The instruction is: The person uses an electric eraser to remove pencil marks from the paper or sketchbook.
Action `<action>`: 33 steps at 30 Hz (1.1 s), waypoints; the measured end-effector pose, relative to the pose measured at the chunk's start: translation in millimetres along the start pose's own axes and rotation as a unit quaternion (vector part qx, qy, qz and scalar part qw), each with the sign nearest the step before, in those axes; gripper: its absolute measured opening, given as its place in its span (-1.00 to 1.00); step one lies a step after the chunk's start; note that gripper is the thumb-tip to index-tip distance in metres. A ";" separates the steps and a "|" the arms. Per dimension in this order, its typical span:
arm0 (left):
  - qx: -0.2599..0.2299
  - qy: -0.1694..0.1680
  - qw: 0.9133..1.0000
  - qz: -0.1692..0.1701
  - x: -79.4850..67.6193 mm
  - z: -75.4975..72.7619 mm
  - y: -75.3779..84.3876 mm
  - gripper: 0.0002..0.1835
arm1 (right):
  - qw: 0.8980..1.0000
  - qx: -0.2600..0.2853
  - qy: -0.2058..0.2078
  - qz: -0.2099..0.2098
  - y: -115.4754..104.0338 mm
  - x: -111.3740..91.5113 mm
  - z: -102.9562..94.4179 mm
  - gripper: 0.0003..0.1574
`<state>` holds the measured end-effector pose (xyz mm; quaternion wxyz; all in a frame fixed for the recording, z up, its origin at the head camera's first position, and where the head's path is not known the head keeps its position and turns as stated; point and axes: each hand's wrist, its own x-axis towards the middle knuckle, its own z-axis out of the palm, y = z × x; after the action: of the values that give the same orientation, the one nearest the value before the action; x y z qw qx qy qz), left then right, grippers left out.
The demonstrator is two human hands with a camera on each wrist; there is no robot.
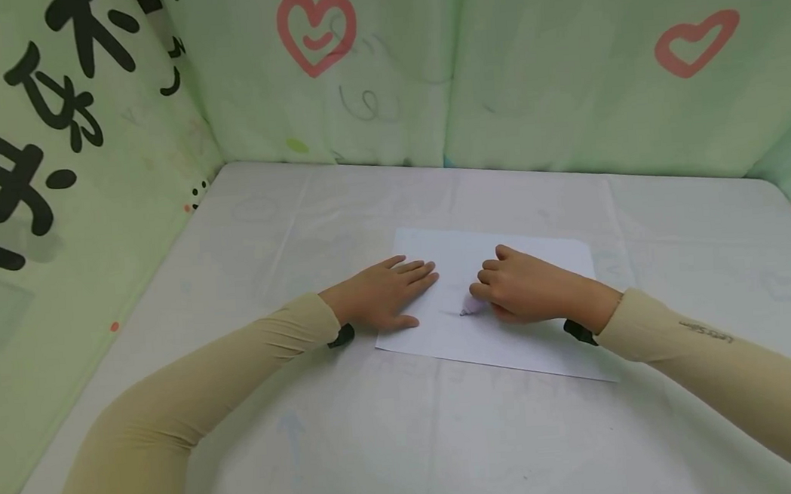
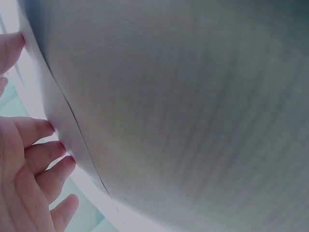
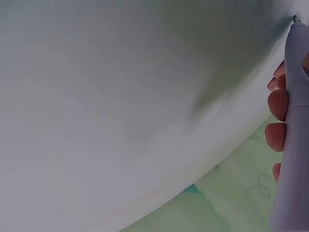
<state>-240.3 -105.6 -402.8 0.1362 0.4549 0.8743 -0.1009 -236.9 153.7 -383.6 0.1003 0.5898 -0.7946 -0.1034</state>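
Note:
A white sheet of paper (image 1: 445, 338) lies on the covered table. My left hand (image 1: 386, 294) rests flat on its left part, fingers straight and spread; the left wrist view shows the same fingertips (image 2: 54, 174) against the surface. Over the middle of the sheet, my right hand (image 1: 532, 285) grips a thick, pale lavender pen (image 3: 295, 154) with curled fingers. In the head view the pen is mostly hidden by that hand, and its dark tip points down-left at the paper. A short faint line (image 1: 445, 313) shows just left of the tip.
A white cloth with faint printed marks covers the table (image 1: 352, 431). Pale green curtains (image 1: 537, 110) with red hearts and black characters stand along the back and sides. Dark wrist devices (image 1: 580, 331) sit under both wrists.

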 end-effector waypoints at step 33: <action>0.008 -0.001 1.000 -0.002 1.3 -0.3 0.8 -0.18 | 1.000 0.009 0.000 -0.003 -0.1 -2.0 -0.5 -0.81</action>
<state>-240.4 -104.1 -403.0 0.1331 0.4545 0.8741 -0.1083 -236.1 155.5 -383.2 0.0946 0.5928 -0.7940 -0.0964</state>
